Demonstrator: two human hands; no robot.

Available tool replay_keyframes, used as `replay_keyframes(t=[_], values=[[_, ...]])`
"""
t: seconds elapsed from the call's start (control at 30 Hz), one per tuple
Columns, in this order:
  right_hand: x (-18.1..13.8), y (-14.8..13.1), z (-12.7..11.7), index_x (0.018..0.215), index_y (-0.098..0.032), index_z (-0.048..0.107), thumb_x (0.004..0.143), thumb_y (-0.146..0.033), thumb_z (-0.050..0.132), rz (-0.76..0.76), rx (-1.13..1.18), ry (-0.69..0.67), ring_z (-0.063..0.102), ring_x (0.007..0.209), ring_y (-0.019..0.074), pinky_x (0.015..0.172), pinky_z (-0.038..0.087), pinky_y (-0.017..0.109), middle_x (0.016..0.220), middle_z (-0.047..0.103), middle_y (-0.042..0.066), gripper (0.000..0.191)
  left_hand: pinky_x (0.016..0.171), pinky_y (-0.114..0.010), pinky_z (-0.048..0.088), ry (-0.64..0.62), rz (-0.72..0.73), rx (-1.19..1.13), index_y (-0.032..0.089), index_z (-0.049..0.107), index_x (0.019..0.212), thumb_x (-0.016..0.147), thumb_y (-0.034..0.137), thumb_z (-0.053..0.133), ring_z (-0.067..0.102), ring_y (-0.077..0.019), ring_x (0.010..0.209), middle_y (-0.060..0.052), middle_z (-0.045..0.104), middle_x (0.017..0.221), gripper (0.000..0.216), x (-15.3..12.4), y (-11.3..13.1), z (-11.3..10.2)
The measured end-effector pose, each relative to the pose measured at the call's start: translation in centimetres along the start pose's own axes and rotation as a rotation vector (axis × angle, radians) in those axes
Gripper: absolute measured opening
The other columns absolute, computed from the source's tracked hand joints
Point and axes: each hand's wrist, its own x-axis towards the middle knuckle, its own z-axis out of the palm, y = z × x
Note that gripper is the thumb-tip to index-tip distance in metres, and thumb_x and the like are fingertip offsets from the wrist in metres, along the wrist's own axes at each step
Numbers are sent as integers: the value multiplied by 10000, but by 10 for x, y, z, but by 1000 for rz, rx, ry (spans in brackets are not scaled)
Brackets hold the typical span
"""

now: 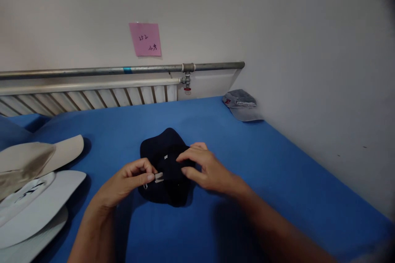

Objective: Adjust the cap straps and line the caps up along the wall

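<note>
The left hand (131,178) has thumb and forefinger pinched together on the dark cap (169,168), right by a small silvery metal clasp (159,177); the right hand (205,166) is half open at the cap's right edge, and whether it grips cloth I cannot tell. The cap, in the middle of the frame, looks near-black navy, with a tiny white mark (166,157) on it. Its folds merge into darkness, and the right fingers cover part of its edge. Outward on the blue desk (277,189), pale caps (55,197) are cut off at lower left.
</note>
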Motion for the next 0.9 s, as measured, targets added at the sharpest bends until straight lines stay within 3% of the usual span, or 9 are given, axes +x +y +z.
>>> replay_keyframes(t=[0.2, 0.33, 0.43, 0.57, 0.77, 0.9], values=[[-4, -19, 22, 991, -207, 627, 793, -186, 570, -247, -125, -2, 604, 880, 164, 1034, 239, 423, 911, 692, 8, 207, 566, -227, 271, -20, -42, 143, 164, 562, 724, 807, 378, 658, 351, -96, 610, 45, 451, 646, 249, 3, 7, 9], [-5, -23, 28, 969, -204, 601, 783, -171, 552, -218, -84, 60, 607, 870, 151, 1045, 227, 411, 938, 689, 2, 196, 573, -235, 275, -30, -15, 142, 166, 563, 726, 805, 383, 652, 353, -102, 624, 41, 455, 660, 247, 3, 8, 12], [-6, -22, 33, 983, -197, 600, 803, -264, 603, -223, -241, 64, 598, 864, 167, 1052, 192, 437, 904, 690, 8, 192, 578, -238, 277, -35, -5, 134, 169, 552, 716, 797, 374, 661, 348, -104, 624, 44, 449, 650, 245, 2, 8, 13], [-6, -19, 37, 946, -176, 613, 859, -234, 553, -270, -411, 9, 582, 779, 150, 1055, 168, 450, 786, 678, 4, 121, 593, -244, 287, -51, -4, 154, 173, 559, 736, 815, 373, 644, 360, -109, 643, 39, 469, 672, 232, 2, 9, 16], [-6, -16, 36, 909, -155, 627, 869, -215, 538, -278, -374, 41, 581, 726, 136, 1013, 234, 402, 755, 677, 5, 115, 657, -260, 342, -87, 6, 167, 185, 581, 764, 847, 347, 617, 429, -125, 719, 18, 538, 771, 186, 1, 13, 19], [-6, -15, 35, 899, -157, 620, 858, -201, 543, -266, -366, 8, 573, 717, 148, 944, 292, 393, 760, 679, 16, 98, 768, -284, 375, -113, 43, 185, 187, 580, 737, 854, 310, 611, 492, -152, 860, -7, 581, 940, 173, 0, 16, 20]])
